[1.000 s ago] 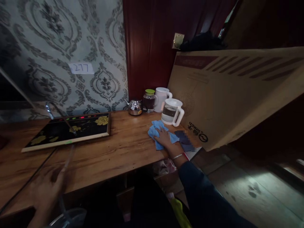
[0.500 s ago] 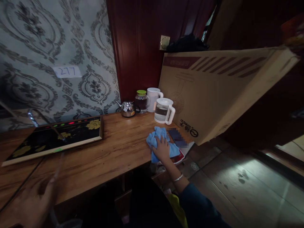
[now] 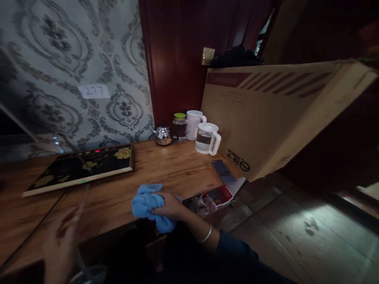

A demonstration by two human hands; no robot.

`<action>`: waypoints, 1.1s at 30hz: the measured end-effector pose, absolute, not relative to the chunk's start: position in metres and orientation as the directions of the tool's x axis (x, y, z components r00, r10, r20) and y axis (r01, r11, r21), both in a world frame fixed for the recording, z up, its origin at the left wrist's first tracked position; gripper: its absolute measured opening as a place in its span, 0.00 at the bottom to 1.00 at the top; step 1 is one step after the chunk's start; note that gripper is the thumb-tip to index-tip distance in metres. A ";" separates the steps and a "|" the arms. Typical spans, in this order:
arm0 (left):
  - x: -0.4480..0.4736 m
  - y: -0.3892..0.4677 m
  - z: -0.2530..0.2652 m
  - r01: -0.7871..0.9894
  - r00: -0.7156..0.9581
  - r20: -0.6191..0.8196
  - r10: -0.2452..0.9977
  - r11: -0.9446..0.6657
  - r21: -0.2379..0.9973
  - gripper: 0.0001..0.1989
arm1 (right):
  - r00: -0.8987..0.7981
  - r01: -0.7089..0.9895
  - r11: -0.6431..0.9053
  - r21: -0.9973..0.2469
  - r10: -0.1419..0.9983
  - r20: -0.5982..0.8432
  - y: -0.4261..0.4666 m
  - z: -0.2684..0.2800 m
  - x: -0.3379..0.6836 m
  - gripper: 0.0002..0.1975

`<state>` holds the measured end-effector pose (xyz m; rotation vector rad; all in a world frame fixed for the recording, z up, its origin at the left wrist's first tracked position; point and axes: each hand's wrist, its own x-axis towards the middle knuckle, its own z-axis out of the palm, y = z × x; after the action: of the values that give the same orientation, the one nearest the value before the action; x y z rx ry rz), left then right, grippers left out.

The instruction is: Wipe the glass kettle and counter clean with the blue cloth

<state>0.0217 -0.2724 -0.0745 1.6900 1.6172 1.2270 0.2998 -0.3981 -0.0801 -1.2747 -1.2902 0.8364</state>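
My right hand (image 3: 169,206) grips a crumpled blue cloth (image 3: 148,203) at the front edge of the wooden tabletop (image 3: 166,165); part of the cloth hangs over that edge. My left hand (image 3: 60,244) is at the lower left by the tabletop's front edge, smeared by motion. A thin clear tube (image 3: 79,213) runs right beside its fingers; whether they hold it cannot be made out. Beyond that hand lies a black tea tray panel with yellow flowers (image 3: 103,163), with a curved metal spout (image 3: 75,152) over it.
Along the back stand a steel kettle (image 3: 163,136), a green-lidded glass jug (image 3: 179,127), a white kettle (image 3: 194,123) and a glass pot with white handle (image 3: 207,139). A big cardboard box (image 3: 266,114) leans at right. Below the edge is an open drawer with bags (image 3: 204,203).
My right hand has moved left with the blue cloth, from the tabletop's right end to its front middle edge. My left hand has shifted slightly right. The view has turned a little left.
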 end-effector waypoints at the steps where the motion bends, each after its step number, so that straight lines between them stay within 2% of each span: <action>1: 0.027 -0.283 -0.068 0.421 -0.049 0.218 0.975 -0.177 0.889 0.23 | 0.125 0.046 0.173 -0.984 0.976 0.177 -0.392 -0.074 0.294 0.23; 5: 0.041 -0.310 -0.054 0.224 0.009 0.222 0.975 -0.218 0.950 0.31 | 0.101 -0.380 0.124 -0.917 0.991 0.093 -0.376 -0.048 0.279 0.23; 8: 0.042 -0.314 -0.053 0.170 0.006 0.285 0.958 -0.282 0.944 0.27 | 0.092 -0.503 0.077 -0.861 0.995 0.035 -0.365 -0.041 0.278 0.25; 11: 0.043 -0.313 -0.056 0.206 0.023 0.325 0.946 -0.322 0.924 0.26 | 0.099 -0.344 0.076 -0.936 0.994 0.044 -0.354 -0.056 0.289 0.33; 13: 0.047 -0.311 -0.060 0.261 0.050 0.349 0.936 -0.349 0.900 0.26 | 0.235 -0.149 0.132 -0.980 0.967 0.095 -0.352 -0.078 0.305 0.38; 16: 0.063 -0.306 -0.066 0.368 0.142 0.413 0.900 -0.435 0.822 0.28 | 0.397 -0.009 0.082 -0.997 0.915 0.071 -0.356 -0.114 0.338 0.37; 18: 0.081 -0.304 -0.069 0.453 0.270 0.441 0.856 -0.517 0.727 0.34 | 0.506 0.088 0.105 -0.991 0.852 0.135 -0.362 -0.134 0.360 0.34; 20: 0.106 -0.303 -0.073 0.536 0.417 0.402 0.815 -0.578 0.615 0.41 | 0.597 0.205 0.121 -0.971 0.771 0.222 -0.368 -0.147 0.377 0.30; 22: 0.132 -0.301 -0.076 0.613 0.525 0.298 0.797 -0.597 0.517 0.48 | 0.641 0.285 0.118 -0.951 0.714 0.281 -0.373 -0.154 0.385 0.26; 25: 0.166 -0.298 -0.084 0.696 0.574 0.145 0.806 -0.573 0.432 0.53 | 0.649 0.302 0.089 -0.949 0.710 0.273 -0.374 -0.156 0.387 0.25; 27: 0.182 -0.296 -0.089 0.737 0.560 0.072 0.826 -0.536 0.413 0.52 | 0.645 0.301 0.067 -0.951 0.720 0.255 -0.374 -0.156 0.385 0.25; 29: 0.191 -0.296 -0.093 0.747 0.560 0.047 0.827 -0.528 0.402 0.46 | 0.640 0.318 0.052 -0.947 0.725 0.255 -0.374 -0.156 0.384 0.24; 33: 0.195 -0.308 -0.098 0.697 0.623 0.132 0.771 -0.623 0.354 0.36 | 0.611 0.358 0.031 -0.933 0.748 0.259 -0.374 -0.158 0.386 0.22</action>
<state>0.1945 -0.3079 -0.0976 2.5791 1.1941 0.3967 0.3855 -0.3739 -0.1581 -1.5737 -0.9514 0.3843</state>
